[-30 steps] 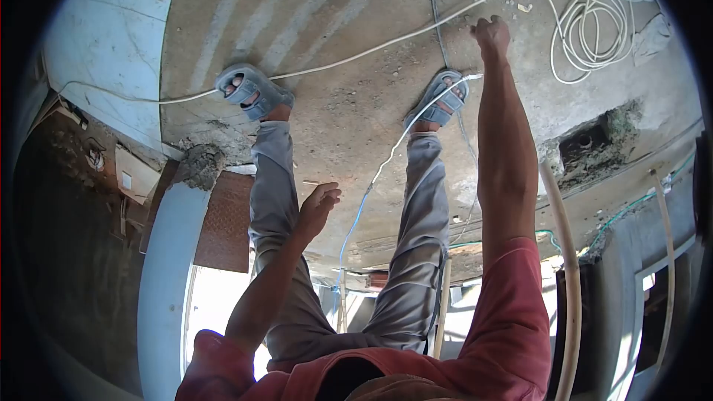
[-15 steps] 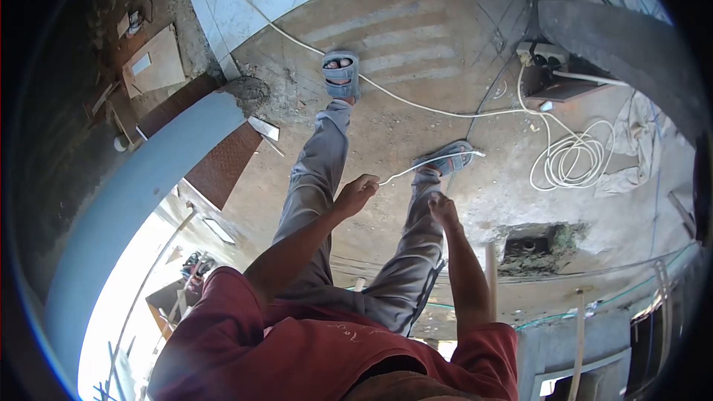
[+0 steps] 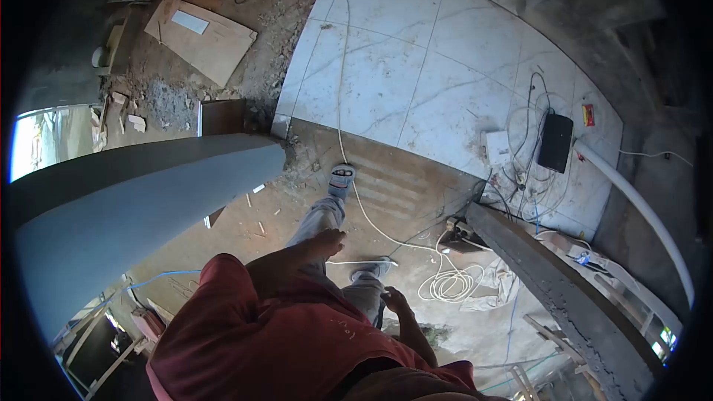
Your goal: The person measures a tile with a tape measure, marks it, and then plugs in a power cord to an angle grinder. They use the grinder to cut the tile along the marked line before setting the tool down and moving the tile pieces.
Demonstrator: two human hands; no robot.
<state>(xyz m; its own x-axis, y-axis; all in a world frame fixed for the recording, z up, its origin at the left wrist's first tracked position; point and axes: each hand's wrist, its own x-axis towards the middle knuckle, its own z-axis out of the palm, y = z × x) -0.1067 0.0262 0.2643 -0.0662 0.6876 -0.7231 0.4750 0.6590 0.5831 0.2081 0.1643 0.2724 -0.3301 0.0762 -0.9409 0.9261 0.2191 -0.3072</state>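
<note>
Above the brown floor (image 3: 405, 234), between the upper body and the feet, both hands are positioned apart from each other. The left hand (image 3: 327, 243) is over the left trouser leg, fingers bent and close together. A thin white cord (image 3: 360, 262) emerges beside this hand and extends across to the right sandal (image 3: 381, 267); whether the left grip pinches the cord cannot be determined. The right hand (image 3: 395, 300) is lower and to the right, near the right trouser leg, with the fingers curled; contents of the right grip – if any – cannot be determined.

A long pale cable (image 3: 371, 225) passes from the white tiles (image 3: 375, 70) by the left sandal (image 3: 342, 174) and continues toward a loose coil (image 3: 451, 284). The coil lies beside a crumpled pale sheet (image 3: 496, 287) and below a socket unit (image 3: 458, 227). On the tiles, at right, are a black rectangular object (image 3: 555, 142) and a white box (image 3: 496, 148) – loose wires are near both.
</note>
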